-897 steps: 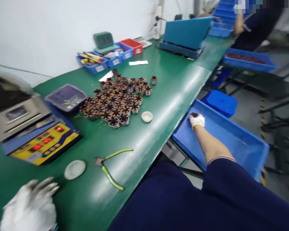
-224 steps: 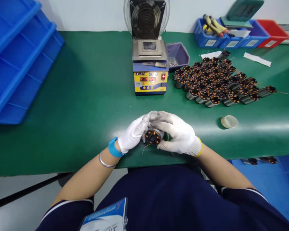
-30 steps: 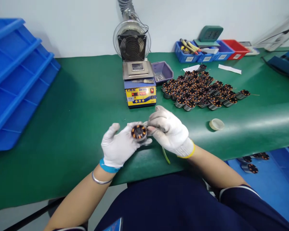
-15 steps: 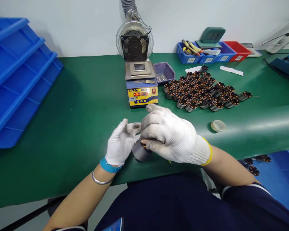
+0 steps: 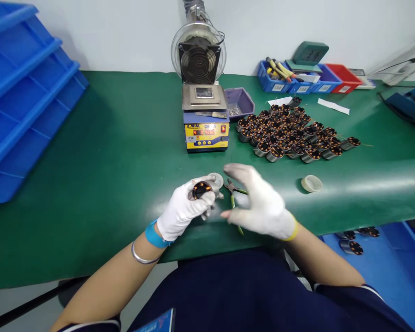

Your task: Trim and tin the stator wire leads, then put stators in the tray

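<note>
Coil (image 5: 201, 189) sits in the left hand (image 5: 182, 206), whose gloved fingers curl round its side and grip it, open end facing up. Taking the coil as centre, the right hand (image 5: 265, 210), blurred, is apart at 4 o'clock, thumb and forefinger spread wide. Pliers (image 5: 230, 186) lie on the table (image 5: 124, 175) at 3 o'clock, handles parted, one partly hidden by the right hand. A dish (image 5: 217, 180) is just beside the coil at 2, a machine (image 5: 207, 144) stands at 12, crowded coils (image 5: 280, 133) at 2, a cup (image 5: 311, 183) at 3
</note>
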A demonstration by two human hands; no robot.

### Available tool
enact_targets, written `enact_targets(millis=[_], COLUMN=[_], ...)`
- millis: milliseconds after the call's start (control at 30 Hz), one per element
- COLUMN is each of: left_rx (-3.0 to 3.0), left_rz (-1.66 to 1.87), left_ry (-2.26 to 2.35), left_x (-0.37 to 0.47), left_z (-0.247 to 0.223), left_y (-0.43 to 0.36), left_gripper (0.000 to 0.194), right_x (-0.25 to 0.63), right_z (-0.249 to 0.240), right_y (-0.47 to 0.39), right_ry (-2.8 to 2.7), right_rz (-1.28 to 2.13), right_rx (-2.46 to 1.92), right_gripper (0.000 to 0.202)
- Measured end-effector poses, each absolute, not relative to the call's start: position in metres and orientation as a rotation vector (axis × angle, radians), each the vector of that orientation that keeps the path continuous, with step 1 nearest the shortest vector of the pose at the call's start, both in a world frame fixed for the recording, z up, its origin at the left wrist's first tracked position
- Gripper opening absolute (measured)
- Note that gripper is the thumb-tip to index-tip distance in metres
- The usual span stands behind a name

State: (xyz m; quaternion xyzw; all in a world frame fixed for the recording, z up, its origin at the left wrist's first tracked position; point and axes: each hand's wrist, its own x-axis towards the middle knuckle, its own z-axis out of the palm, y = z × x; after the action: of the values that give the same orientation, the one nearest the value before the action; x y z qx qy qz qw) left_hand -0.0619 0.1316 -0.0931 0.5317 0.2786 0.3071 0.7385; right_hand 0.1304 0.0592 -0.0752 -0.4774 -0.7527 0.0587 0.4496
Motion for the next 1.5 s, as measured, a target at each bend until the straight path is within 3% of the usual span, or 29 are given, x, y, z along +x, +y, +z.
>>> enact_targets(millis=[67, 133, 300, 367, 500, 633, 800, 867, 1000, 1200, 1300, 1400, 1500], left_rx=[1.284, 1.355, 1.539, 1.702, 1.914, 1.562, 1.215, 1.376, 1.496, 1.194, 1.373, 1.357, 1.200], left_rz=[0.707, 0.708, 1.031, 1.050, 0.819, 0.451, 0.947, 0.898, 0.546, 1.043, 0.732, 0.408, 0.734], left_ry=[0.644, 0.655, 0.658, 0.636, 0.746, 0.535, 0.570, 0.679, 0.704, 0.806, 0.728, 0.693, 0.834], left_x=[-0.059, -0.057, -0.061, -0.062, -0.065, -0.077, -0.080, -0.072, -0.061, -0.071, -0.066, -0.062, -0.065], left_z=[-0.096, -0.098, -0.101, -0.101, -0.097, -0.085, -0.086, -0.090, -0.095, -0.096, -0.097, -0.094, -0.094], left_y=[0.128, 0.124, 0.122, 0.124, 0.128, 0.132, 0.142, 0.139, 0.127, 0.136, 0.136, 0.133, 0.136], left_gripper=[0.047, 0.045, 0.090, 0.081, 0.022, 0.047, 0.050, 0.057, 0.046, 0.050, 0.057, 0.047, 0.042], right_x=[0.122, 0.117, 0.129, 0.135, 0.140, 0.145, 0.147, 0.144, 0.142, 0.147, 0.145, 0.144, 0.145], right_z=[-0.094, -0.107, -0.107, -0.103, -0.099, -0.097, -0.100, -0.102, -0.107, -0.106, -0.107, -0.107, -0.106], right_y=[0.063, 0.065, 0.061, 0.057, 0.054, 0.054, 0.054, 0.055, 0.055, 0.053, 0.055, 0.055, 0.055], right_ry=[-2.000, -2.027, -2.134, -2.170, -2.164, -2.114, -2.053, -2.050, -2.034, -1.979, -1.972, -1.965, -1.985], right_rz=[0.073, 0.008, 0.011, -0.009, -0.078, -0.035, 0.018, 0.015, -0.016, -0.040, -0.052, -0.055, -0.048], right_rx=[-1.168, -1.074, -1.128, -1.139, -1.186, -1.171, -1.208, -1.209, -1.226, -1.292, -1.281, -1.284, -1.304], right_gripper=[0.063, 0.052, 0.044, 0.047, 0.051, 0.052, 0.052, 0.052, 0.051, 0.050, 0.048, 0.047, 0.048])
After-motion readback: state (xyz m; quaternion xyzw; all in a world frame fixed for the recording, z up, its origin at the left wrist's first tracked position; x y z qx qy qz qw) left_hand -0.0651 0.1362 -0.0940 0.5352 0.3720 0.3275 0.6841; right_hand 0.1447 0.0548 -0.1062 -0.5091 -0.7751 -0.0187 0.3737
